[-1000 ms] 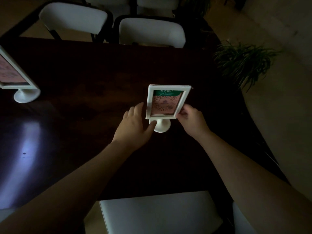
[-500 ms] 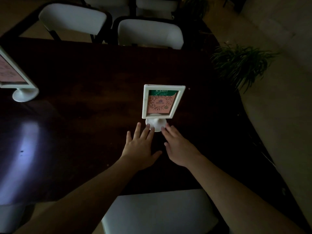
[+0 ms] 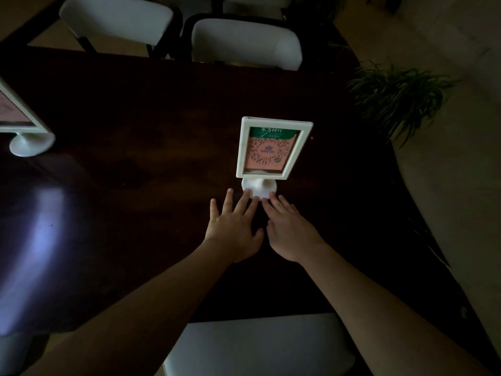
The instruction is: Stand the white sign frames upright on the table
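Note:
A white sign frame [image 3: 272, 147] with a green and pink card stands upright on its round foot, right of the middle of the dark table [image 3: 151, 109]. My left hand [image 3: 234, 226] lies flat and spread just in front of it, fingertips touching the foot. My right hand [image 3: 290, 229] rests flat beside it, fingertips also at the foot's front edge. Neither hand holds anything. A second white sign frame [image 3: 20, 126] stands upright at the table's left edge, partly cut off by the picture.
Two white-seated chairs [image 3: 246, 42] stand along the far side of the table and another white seat [image 3: 260, 346] sits at the near edge below my arms. A green potted plant [image 3: 395, 96] stands on the floor off the right corner.
Both hands let go of the frame's sides a second ago and dropped to the table in front of its foot. The frame stays standing; since half a second ago little has moved.

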A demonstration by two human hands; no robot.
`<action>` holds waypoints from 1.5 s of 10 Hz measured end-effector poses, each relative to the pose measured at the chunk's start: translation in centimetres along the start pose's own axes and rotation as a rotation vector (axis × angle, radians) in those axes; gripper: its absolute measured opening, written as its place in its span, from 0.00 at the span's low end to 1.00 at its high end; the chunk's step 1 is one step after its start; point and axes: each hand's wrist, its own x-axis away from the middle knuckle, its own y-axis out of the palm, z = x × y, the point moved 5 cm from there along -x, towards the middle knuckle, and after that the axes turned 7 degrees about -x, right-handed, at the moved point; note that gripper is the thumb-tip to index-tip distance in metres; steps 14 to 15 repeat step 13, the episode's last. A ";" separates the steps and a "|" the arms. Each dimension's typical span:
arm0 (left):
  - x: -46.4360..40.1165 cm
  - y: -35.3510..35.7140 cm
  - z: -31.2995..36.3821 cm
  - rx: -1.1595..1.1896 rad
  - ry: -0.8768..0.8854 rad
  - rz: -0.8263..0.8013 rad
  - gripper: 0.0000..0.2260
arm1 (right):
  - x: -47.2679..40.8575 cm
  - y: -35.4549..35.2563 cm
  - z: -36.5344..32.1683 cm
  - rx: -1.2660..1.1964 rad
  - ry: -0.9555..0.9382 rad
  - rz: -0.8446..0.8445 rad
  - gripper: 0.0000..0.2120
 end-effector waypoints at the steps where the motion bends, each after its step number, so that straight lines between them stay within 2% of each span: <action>1: -1.8 -0.4 0.3 -0.004 -0.018 -0.015 0.37 | -1.3 -0.5 0.8 -0.005 0.023 0.003 0.28; 6: -9.6 -2.3 -0.4 -0.055 -0.029 0.003 0.35 | -7.8 -3.4 3.9 0.043 0.069 0.004 0.28; 10: -12.6 -3.6 -0.5 -0.115 -0.037 -0.033 0.36 | -10.3 -4.3 4.7 0.060 0.119 0.008 0.29; 12: -11.9 -4.1 -0.4 0.001 -0.045 -0.037 0.35 | -9.7 -4.5 4.1 0.038 0.138 0.001 0.28; 13: -11.0 -4.2 -1.0 0.047 -0.045 0.026 0.35 | -8.8 -4.6 4.1 -0.024 0.146 0.024 0.27; 15: -11.0 -4.2 -1.0 0.047 -0.045 0.026 0.35 | -8.8 -4.6 4.1 -0.024 0.146 0.024 0.27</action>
